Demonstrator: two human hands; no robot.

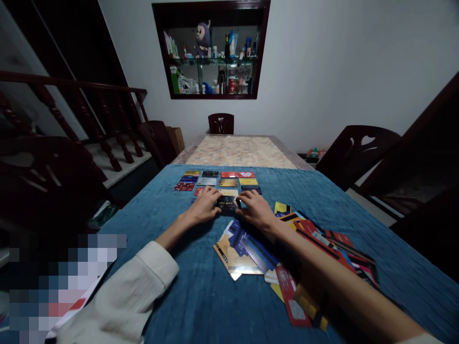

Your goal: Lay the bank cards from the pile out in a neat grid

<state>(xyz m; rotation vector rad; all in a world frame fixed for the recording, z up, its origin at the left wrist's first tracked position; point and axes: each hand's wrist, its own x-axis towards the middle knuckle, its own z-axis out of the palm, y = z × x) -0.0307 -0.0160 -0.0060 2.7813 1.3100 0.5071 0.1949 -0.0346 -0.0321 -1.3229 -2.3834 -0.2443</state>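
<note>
Between my two hands a black card (228,204) with gold lettering lies at the near end of a column of cards. My left hand (206,203) grips its left edge with thumb and fingers, and my right hand (255,208) has hold of its right edge. Beyond them, cards are laid out in rows, among them a gold card (228,183), a red card (229,175) and a white card with a red heart (246,175). My hands partly cover the nearer cards. Under and beside my right forearm spreads a loose pile of cards (247,265), overlapping at many angles.
A blue cloth (193,296) covers the near part of the table; its patterned far part (236,150) is uncovered. Chairs stand around it, one at the far end (221,123) and one at the right (353,148). A wooden railing (82,86) runs along the left.
</note>
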